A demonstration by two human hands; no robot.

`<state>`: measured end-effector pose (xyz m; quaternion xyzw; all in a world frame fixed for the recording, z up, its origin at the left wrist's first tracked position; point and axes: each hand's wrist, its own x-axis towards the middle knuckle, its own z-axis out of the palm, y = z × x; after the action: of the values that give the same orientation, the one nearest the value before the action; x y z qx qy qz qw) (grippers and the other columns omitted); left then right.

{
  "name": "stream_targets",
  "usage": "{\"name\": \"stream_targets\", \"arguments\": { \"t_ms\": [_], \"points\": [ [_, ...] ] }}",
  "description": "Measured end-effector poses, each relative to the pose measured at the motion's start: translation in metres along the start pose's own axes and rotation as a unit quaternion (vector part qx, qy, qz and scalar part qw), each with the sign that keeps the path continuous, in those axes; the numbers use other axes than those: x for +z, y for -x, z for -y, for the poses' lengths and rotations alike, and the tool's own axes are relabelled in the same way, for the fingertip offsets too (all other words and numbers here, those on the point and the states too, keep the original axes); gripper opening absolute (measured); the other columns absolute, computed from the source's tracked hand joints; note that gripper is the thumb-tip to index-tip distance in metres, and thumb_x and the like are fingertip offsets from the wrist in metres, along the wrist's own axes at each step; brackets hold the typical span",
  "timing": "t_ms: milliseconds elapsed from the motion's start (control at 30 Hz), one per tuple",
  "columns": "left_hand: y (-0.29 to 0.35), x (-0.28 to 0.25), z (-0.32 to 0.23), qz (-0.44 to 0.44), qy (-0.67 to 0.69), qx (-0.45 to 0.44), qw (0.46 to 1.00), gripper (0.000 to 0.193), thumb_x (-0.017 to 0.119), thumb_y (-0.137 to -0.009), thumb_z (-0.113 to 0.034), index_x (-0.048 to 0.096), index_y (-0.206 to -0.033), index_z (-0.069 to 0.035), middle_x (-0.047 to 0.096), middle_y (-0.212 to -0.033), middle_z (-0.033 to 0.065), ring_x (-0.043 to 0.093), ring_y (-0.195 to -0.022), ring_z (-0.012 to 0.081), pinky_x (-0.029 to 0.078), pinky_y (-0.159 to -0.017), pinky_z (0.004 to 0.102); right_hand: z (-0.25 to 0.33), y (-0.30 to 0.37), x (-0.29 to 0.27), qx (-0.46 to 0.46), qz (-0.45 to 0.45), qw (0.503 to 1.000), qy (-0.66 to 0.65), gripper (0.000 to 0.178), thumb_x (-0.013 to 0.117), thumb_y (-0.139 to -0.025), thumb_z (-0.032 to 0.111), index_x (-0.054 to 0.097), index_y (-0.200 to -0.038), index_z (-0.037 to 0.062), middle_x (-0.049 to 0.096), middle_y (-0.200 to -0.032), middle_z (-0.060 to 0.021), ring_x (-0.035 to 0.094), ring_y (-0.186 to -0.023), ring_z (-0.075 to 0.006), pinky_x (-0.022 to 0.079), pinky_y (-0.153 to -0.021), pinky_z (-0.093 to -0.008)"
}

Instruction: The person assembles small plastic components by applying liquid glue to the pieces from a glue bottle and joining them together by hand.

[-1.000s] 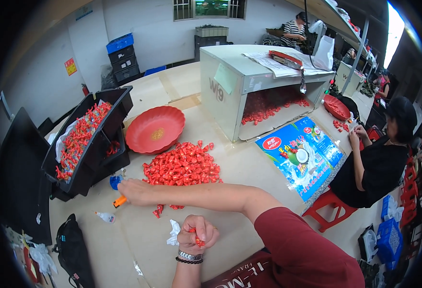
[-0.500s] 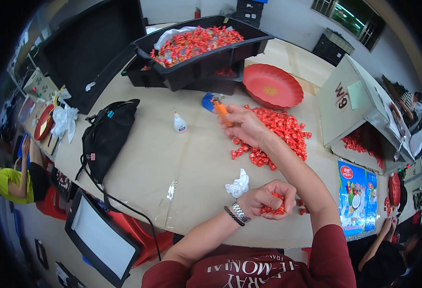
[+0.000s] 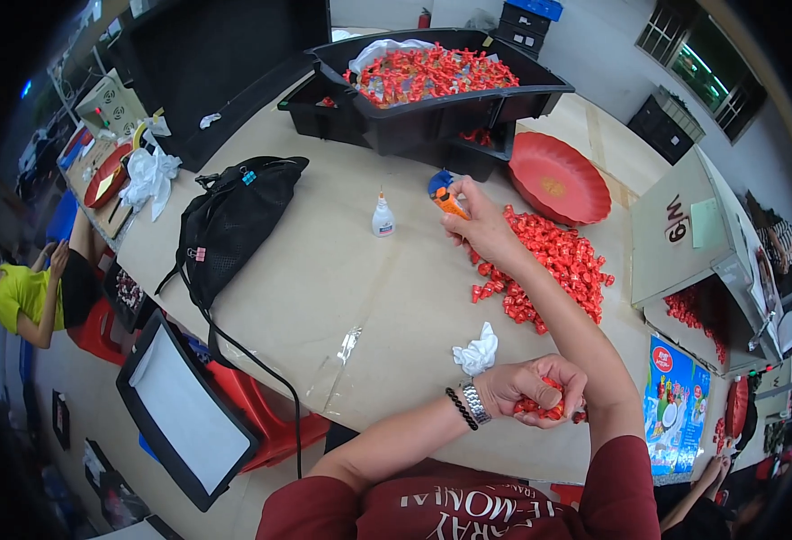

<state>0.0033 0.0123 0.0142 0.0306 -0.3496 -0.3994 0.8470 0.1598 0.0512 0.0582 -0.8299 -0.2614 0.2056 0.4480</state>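
My left hand (image 3: 569, 373), with a watch and a dark bracelet on its wrist, is closed round a clump of small red pieces (image 3: 551, 407) near the table's front edge. Farther out, my right hand (image 3: 486, 227) grips a short orange-handled tool (image 3: 450, 203); its exact kind is hard to make out. Beneath and beside the right forearm spreads a pile of shiny red pieces (image 3: 562, 265). A small blue object (image 3: 439, 182) lies just past the tool. Crumpled white tissue (image 3: 477, 349) sits close to my left wrist, and a small white squeeze bottle (image 3: 383, 220) stands left of the right hand.
Black bins (image 3: 454, 117) holding red pieces stand at the back, beside a red scalloped dish (image 3: 558, 175). A black bag (image 3: 234, 216) with a cord lies left. On the right are a grey box (image 3: 684, 243) and a blue printed sheet (image 3: 675, 405). Other people sit at both sides.
The view has shifted, so the table's things appear farther right or lower. My right hand has turned the orange tool a little; both hands keep their hold.
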Motion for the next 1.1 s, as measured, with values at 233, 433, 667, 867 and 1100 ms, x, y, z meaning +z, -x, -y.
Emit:
{"name": "stream_targets", "arguments": {
  "t_ms": [233,433,667,867,1100],
  "points": [
    [0.003,0.0,0.0,-0.003,0.008,-0.014,1.0,0.028,0.075,-0.08,-0.024,0.061,-0.082,0.0,0.055,-0.067,0.0065,0.045,-0.044,0.0088,0.027,-0.034,0.0199,0.022,-0.022,0.014,-0.227,-0.071,0.943,0.232,0.035,0.06,-0.084,0.033,0.058,-0.092,-0.0014,0.057,-0.091,-0.0197,0.056,-0.09,-0.032,0.044,-0.077,-0.0415],
    [0.002,-0.001,0.002,0.006,0.017,-0.016,1.0,0.028,0.075,-0.08,-0.023,0.061,-0.081,0.001,0.053,-0.065,0.0062,0.045,-0.043,0.0084,0.027,-0.033,0.0196,0.022,-0.033,0.033,-0.321,-0.151,0.892,0.28,0.033,0.063,-0.08,0.033,0.058,-0.087,0.0008,0.051,-0.083,-0.0131,0.046,-0.081,-0.0278,0.041,-0.072,-0.0409],
    [0.001,0.0,0.003,0.008,0.012,-0.016,1.0,0.029,0.075,-0.079,-0.024,0.06,-0.08,0.001,0.05,-0.057,0.0045,0.044,-0.041,0.0082,0.026,-0.032,0.0203,0.023,-0.038,0.039,-0.354,-0.194,0.858,0.318,0.03,0.064,-0.076,0.029,0.058,-0.086,0.0016,0.047,-0.084,-0.0112,0.042,-0.081,-0.0254,0.037,-0.07,-0.0379],
    [0.001,-0.002,0.001,0.012,0.016,-0.02,1.0,0.029,0.075,-0.08,-0.023,0.06,-0.081,0.002,0.05,-0.055,0.0055,0.043,-0.039,0.0087,0.026,-0.032,0.0211,0.021,-0.037,0.041,-0.35,-0.165,0.863,0.326,0.03,0.053,-0.085,0.031,0.054,-0.088,0.0006,0.043,-0.085,-0.0132,0.039,-0.08,-0.0271,0.036,-0.072,-0.0388],
    [0.002,-0.002,0.002,0.01,0.013,-0.02,1.0,0.029,0.075,-0.08,-0.023,0.06,-0.081,0.002,0.05,-0.054,0.0053,0.043,-0.039,0.0087,0.026,-0.032,0.021,0.021,-0.036,0.042,-0.339,-0.166,0.867,0.325,0.03,0.051,-0.086,0.029,0.054,-0.09,0.0,0.044,-0.087,-0.0139,0.04,-0.081,-0.0278,0.037,-0.073,-0.0393]
  ]
}}
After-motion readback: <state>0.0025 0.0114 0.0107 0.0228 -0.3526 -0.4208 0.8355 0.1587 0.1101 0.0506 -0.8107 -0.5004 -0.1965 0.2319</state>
